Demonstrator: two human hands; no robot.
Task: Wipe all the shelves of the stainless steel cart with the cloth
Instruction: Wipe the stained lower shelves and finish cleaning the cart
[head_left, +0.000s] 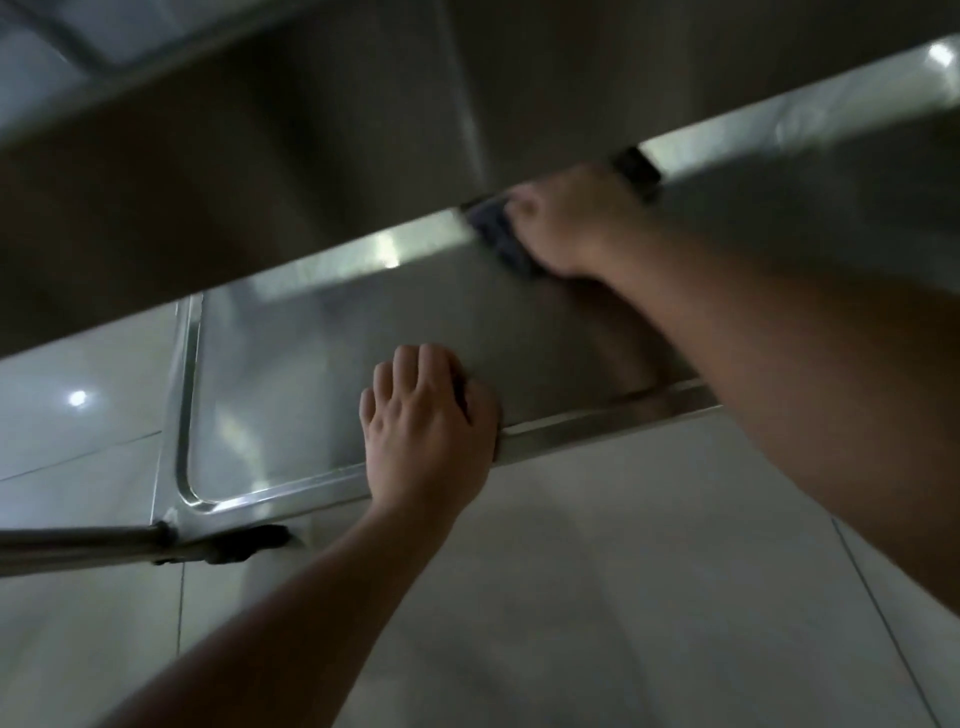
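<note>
I look down at the lowest shelf (291, 374) of the stainless steel cart, a shallow steel tray with a raised rim. My right hand (566, 223) presses a dark blue-grey cloth (498, 236) against the shelf's far rim, fingers curled round the cloth. My left hand (426, 431) holds the near rim of the same shelf, fingers bent over the edge. The shelf above (260, 171) hangs over the far part of the lower one as a dark, blurred band.
Pale glossy floor tiles (623, 597) lie around and below the cart. At the lower left, a steel cart leg (78, 540) and a dark caster (244, 540) stick out from the shelf corner. The frame is motion-blurred.
</note>
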